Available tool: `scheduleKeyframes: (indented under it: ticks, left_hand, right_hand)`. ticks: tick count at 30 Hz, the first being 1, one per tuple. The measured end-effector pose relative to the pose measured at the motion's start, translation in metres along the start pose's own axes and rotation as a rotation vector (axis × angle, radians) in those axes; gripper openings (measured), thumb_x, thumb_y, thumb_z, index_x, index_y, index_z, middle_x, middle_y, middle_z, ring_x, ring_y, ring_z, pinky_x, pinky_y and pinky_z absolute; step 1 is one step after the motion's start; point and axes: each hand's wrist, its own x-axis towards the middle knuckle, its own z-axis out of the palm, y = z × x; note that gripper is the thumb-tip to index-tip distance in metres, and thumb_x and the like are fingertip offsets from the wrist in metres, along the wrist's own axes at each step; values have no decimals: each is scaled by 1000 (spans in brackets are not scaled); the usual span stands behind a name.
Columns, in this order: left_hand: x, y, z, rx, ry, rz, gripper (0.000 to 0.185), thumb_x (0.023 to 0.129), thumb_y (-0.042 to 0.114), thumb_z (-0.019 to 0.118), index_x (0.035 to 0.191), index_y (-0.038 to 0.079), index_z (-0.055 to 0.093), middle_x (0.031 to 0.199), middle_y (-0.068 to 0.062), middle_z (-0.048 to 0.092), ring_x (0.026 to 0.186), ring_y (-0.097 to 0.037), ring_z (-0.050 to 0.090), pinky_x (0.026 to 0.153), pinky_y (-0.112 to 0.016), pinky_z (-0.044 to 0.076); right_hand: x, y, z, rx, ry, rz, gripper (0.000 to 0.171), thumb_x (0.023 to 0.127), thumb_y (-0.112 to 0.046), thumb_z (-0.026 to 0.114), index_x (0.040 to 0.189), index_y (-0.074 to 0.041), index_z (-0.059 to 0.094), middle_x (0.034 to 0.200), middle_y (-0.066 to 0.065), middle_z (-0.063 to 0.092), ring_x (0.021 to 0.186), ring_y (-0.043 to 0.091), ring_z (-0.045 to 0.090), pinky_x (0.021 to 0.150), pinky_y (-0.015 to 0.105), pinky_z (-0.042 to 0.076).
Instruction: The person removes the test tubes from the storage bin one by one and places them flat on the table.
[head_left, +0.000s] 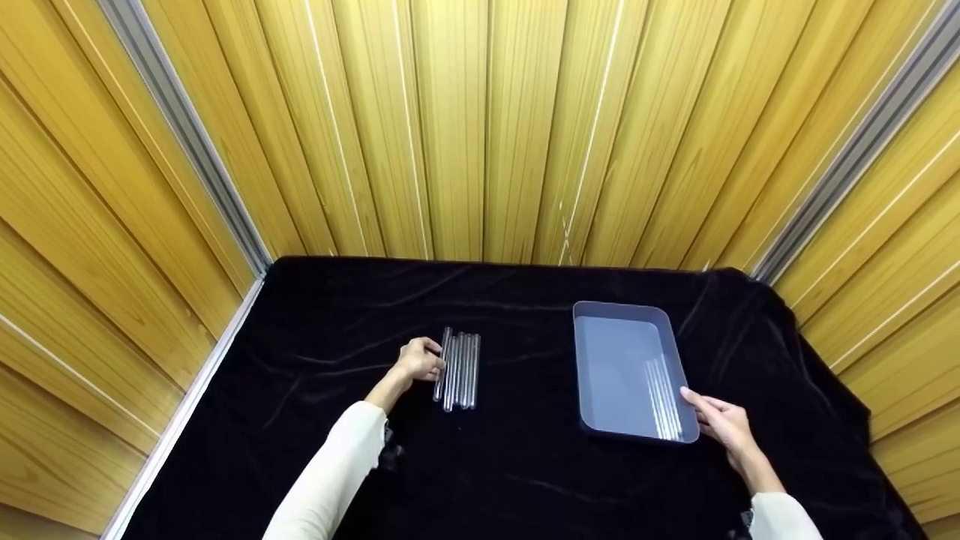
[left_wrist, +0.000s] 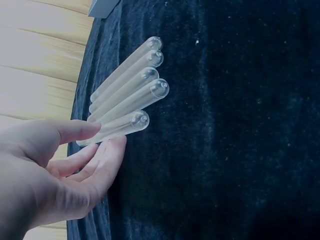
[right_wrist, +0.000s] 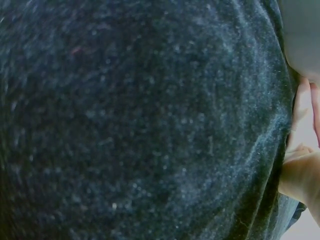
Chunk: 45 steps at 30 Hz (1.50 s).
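A staged recording booth rather than a lived-in room: ribbed yellow wood-look panels with metal corner rails walled in the upper frame, while a black velvet cloth draped the table below, where glass test tubes and a grey tray suggested lab work.

On the table, a row of tubes lies left of centre, side by side. The tray sits well apart to their right, with more tubes inside along its right wall. The left hand lies just left of the row; the right hand is at the tray's near right corner.
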Motion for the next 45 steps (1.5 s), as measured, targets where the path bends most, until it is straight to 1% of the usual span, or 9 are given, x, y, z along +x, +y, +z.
scheduleKeyframes:
  ticks: [3,7,10,21,32,35,39,42,45]
  left_hand:
    - [-1,0,1,32,8,8,35,80,-18,66,114,-11,61,82,-14,68,61,-15,65,65,-33,67]
    - [-5,-2,-1,69,32,11,33,80,-16,66,113,-10,62,93,-22,71,68,-21,72,68,-36,67]
    - [-7,-2,-2,75,37,14,33,80,-17,64,112,-10,62,95,-26,72,71,-25,75,69,-37,67]
    - [1,2,12,96,1,37,31,80,-16,67,110,-10,63,93,-26,72,70,-24,75,66,-36,67]
    - [1,3,10,167,7,28,25,82,-9,68,107,-9,66,90,-22,75,66,-20,74,62,-33,66]
    - [2,8,8,200,33,33,25,83,-6,68,108,-7,67,92,-21,75,65,-20,73,63,-32,66]
    - [4,18,8,237,87,65,22,85,0,67,106,-3,69,90,-16,74,66,-22,74,63,-30,66]
    - [3,30,11,186,86,95,22,85,2,65,106,-4,69,86,-10,72,68,-22,74,66,-32,66]
    - [-1,45,20,95,36,120,26,85,-1,63,109,-7,67,81,-8,69,65,-17,70,68,-33,67]
  right_hand:
    - [0,0,1,6,10,-1,16,95,-37,72,95,-22,75,84,-13,74,79,-1,70,73,16,61]
    - [1,1,6,25,2,4,15,95,-36,72,94,-21,77,83,-11,75,79,0,71,73,17,61]
    - [1,1,7,27,1,-2,18,95,-36,73,96,-19,77,84,-10,76,79,1,71,73,17,61]
    - [-1,-1,-1,23,20,-9,18,95,-37,72,96,-20,77,83,-11,75,79,0,71,73,17,61]
    - [1,1,1,18,28,6,20,94,-38,73,98,-19,76,83,-12,74,79,0,71,73,16,61]
    - [0,1,1,22,25,7,17,94,-38,73,96,-21,75,82,-13,74,78,0,70,73,16,61]
    - [-1,0,1,30,21,8,13,94,-37,73,91,-25,75,81,-13,74,78,-1,71,73,16,61]
    - [-1,-1,1,34,22,7,13,94,-36,73,90,-25,75,81,-13,74,78,-1,71,72,17,61]
    - [-2,-1,2,27,20,4,15,94,-37,73,91,-23,76,81,-12,74,78,0,71,72,17,61]
